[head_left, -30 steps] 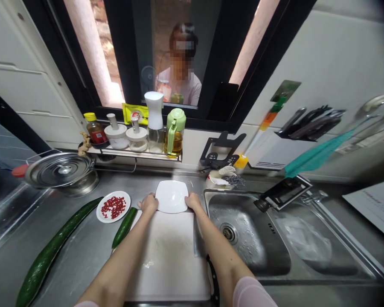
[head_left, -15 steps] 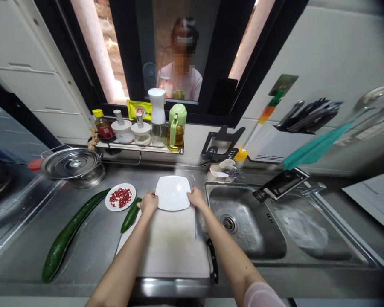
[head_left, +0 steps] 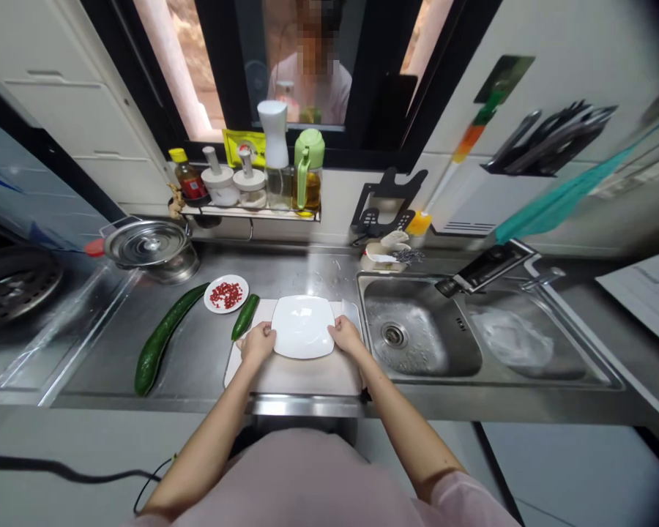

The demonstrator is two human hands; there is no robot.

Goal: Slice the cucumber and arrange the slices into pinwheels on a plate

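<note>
A white, rounded-square plate (head_left: 303, 327) is held level above the cutting board (head_left: 307, 379). My left hand (head_left: 258, 342) is closed on its left rim, and my right hand (head_left: 345, 334) pinches the right rim. The plate has nothing on it. Just beyond my left hand, a short piece of cucumber (head_left: 245, 317) lies at the board's left edge. Next to it stands a small white plate (head_left: 209, 301) with chopped red pieces (head_left: 227, 295), perhaps chili. Farther left lies a long green cucumber (head_left: 168, 340) on the steel counter.
A double sink (head_left: 433, 344) with a faucet (head_left: 486, 267) is at the right, a crumpled plastic bag (head_left: 513, 338) in its far basin. A lidded steel pot (head_left: 159, 252) stands back left. Bottles and jars line a wall rack (head_left: 236, 212). Knives fill a wall holder (head_left: 552, 139).
Both hands have brought the plate from the board's far end toward my body, over the middle of the board. The view has tilted down; the black knife handle is now mostly hidden by my right arm.
</note>
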